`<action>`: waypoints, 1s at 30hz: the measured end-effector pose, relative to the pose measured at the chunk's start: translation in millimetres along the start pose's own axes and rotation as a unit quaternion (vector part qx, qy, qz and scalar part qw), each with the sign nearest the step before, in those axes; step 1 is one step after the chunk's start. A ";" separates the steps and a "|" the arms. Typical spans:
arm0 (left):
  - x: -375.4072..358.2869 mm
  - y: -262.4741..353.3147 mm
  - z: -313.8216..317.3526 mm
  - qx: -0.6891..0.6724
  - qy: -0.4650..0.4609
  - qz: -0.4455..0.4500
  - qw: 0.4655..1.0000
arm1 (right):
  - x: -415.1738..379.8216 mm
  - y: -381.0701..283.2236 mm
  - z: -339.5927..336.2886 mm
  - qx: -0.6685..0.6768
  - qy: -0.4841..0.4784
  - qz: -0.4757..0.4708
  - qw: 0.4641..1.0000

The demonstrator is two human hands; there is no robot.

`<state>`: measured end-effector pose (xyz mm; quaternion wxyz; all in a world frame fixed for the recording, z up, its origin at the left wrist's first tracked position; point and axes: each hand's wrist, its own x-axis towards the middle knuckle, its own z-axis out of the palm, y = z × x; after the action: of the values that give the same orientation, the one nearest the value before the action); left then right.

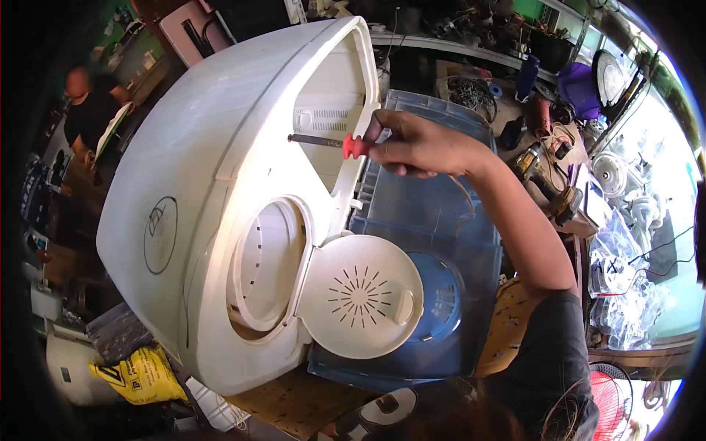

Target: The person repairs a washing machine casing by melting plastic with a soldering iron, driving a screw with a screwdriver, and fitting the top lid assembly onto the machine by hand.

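My right hand is closed around the red handle of a screwdriver. Its metal shaft points left, in front of the large rectangular opening of a white washing machine body; whether the tip touches anything cannot be made out. Below that opening is a round port with a white rim. A round white lid with radiating slots hangs swung out beside the port. Under my forearm and the lid lies a translucent blue plastic housing. My left hand is out of the frame.
On the bench at right are a yellow cordless drill, a purple bowl and a basket of small metal parts. A yellow bag lies at lower left. Another person is in the left background. A red fan stands lower right.
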<state>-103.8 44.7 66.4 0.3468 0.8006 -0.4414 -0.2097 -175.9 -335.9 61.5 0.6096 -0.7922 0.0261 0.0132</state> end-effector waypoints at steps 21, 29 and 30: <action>182.4 45.9 -62.0 0.239 0.072 0.150 0.957 | -0.2 4.1 25.0 -0.256 0.161 -0.132 0.944; 185.8 40.4 -60.4 0.232 0.065 0.168 0.956 | 3.1 10.8 21.6 -0.230 0.163 -0.146 0.948; 184.3 39.6 -63.2 0.232 0.065 0.169 0.956 | 5.4 8.9 25.2 -0.228 0.166 -0.146 0.948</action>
<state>10.8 -103.5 132.7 0.2096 0.7847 -0.5832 0.0128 -170.8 -314.0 46.1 0.3946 -0.8964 0.0076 -0.2019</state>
